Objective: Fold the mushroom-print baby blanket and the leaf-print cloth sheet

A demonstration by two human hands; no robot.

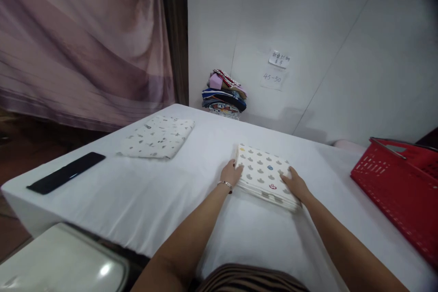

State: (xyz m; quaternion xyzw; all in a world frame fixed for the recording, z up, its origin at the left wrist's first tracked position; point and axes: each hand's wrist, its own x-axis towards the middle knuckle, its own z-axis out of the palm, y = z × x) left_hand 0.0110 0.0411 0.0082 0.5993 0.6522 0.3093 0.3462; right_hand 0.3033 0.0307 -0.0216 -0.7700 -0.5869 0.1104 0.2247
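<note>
Both my hands grip a folded white cloth (262, 169) printed with grey shapes and a few coloured ones. It has several layers and sits at or just over the white table; I cannot tell if it touches. My left hand (232, 173) holds its left edge, with the thumb on top, and wears a bracelet at the wrist. On the right edge, my right hand (294, 183) has its thumb on the top layer and its fingers mostly hidden. Farther left, another folded white cloth (157, 137) with small dark prints lies flat.
A white-covered table (137, 200) spans the view. On its left lies a flat black object (68, 172). A red plastic basket (400, 191) stands at the right. Behind the table rises a pile of folded fabrics (224, 93) by the wall. A white stool-like surface (65, 260) is at lower left.
</note>
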